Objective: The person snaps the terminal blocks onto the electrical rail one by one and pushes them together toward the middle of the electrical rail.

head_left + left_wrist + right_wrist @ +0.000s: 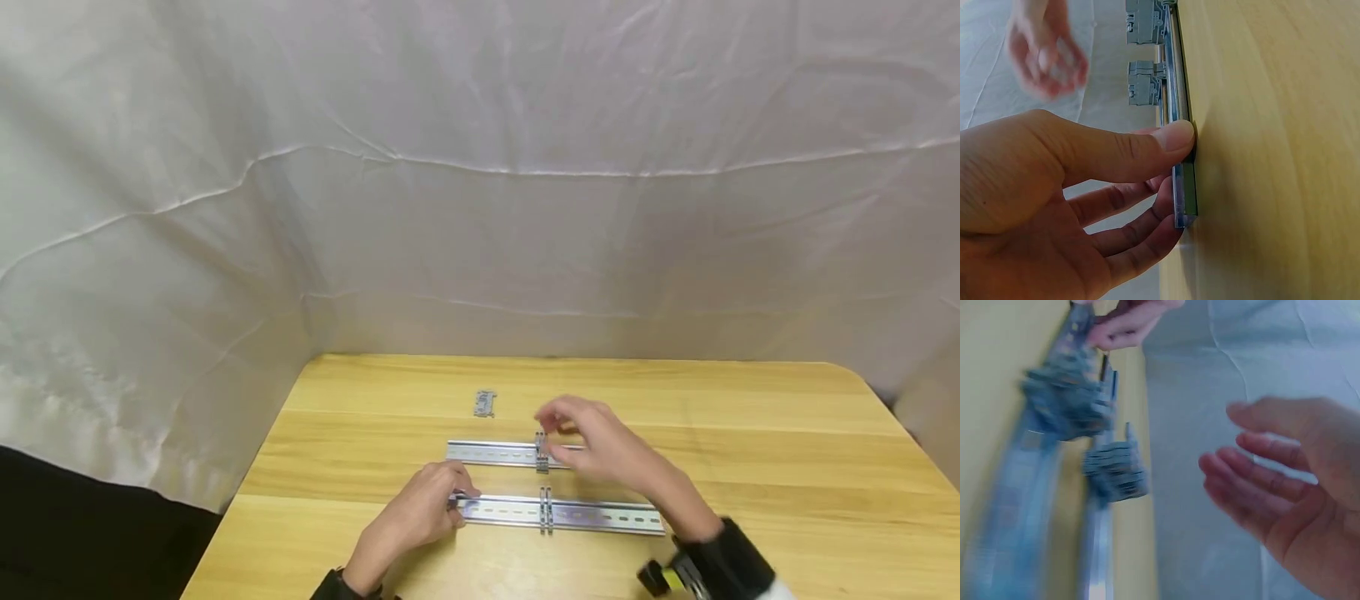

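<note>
My left hand (426,508) pinches the left end of the front slotted metal DIN rail (502,510); in the left wrist view the thumb (1175,136) lies along one edge, the fingers behind. Grey terminal blocks (546,510) sit across the middle of this rail. Behind it, roughly parallel, lies a shorter-looking rail (491,453) carrying similar grey blocks (542,454). My right hand (596,437) is over the rear rail, covering its right part. In the right wrist view, that hand's fingers (1241,481) are loosely bent, with nothing between them, apart from the blurred blocks (1116,469).
A loose grey terminal block (484,403) lies flat on the wooden table (787,450), behind the rear rail. Pale cloth (480,233) hangs along the table's back and left side. Something black (90,533) is at the lower left.
</note>
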Motion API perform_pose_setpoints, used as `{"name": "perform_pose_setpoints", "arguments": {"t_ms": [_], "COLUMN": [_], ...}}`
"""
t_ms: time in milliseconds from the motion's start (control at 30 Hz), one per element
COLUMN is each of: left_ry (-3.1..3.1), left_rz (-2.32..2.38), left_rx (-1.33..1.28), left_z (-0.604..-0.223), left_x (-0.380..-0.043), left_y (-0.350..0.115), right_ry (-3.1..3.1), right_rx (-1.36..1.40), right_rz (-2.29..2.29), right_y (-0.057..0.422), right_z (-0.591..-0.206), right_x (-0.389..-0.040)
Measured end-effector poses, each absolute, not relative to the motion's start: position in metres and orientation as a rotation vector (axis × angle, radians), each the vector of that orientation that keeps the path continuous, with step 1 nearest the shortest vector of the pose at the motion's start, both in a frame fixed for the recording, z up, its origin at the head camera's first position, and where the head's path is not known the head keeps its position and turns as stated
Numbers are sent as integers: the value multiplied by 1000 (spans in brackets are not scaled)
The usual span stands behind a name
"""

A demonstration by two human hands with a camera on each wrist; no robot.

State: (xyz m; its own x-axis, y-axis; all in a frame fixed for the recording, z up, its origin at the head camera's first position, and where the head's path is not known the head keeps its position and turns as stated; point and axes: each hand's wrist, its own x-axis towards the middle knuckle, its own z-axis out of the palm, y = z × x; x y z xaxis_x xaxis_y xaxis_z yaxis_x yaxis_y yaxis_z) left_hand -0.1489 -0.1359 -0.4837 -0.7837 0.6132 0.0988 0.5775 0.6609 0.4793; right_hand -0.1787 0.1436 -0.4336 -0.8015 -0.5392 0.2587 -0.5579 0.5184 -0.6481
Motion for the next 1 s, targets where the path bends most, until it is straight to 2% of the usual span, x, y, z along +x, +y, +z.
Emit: {"name": "perform_pose_setpoints", "arguments": {"t_ms": [167, 333, 633, 800, 1000], "left_ry": [2807, 2787, 2765, 2782, 2785], "left_rz": [772, 785, 794, 785, 765], "left_rx": [986, 977, 979, 1060, 1066], "left_z": [-483, -485, -487, -486, -485], "left_x": [-147, -143, -137, -141, -143], "left_y": [-139, -139, -135, -131, -128], "right_ry": [-2932, -3128, -3202, -3136, -3068], "right_rx": [1052, 1056, 1027, 956, 1014], "right_rz": [790, 562, 525, 438, 461], "right_y": [106, 76, 46, 45, 52], "right_z": [-416, -426, -455, -460, -459], "right_x": [-230, -259, -271, -278, -282]}}
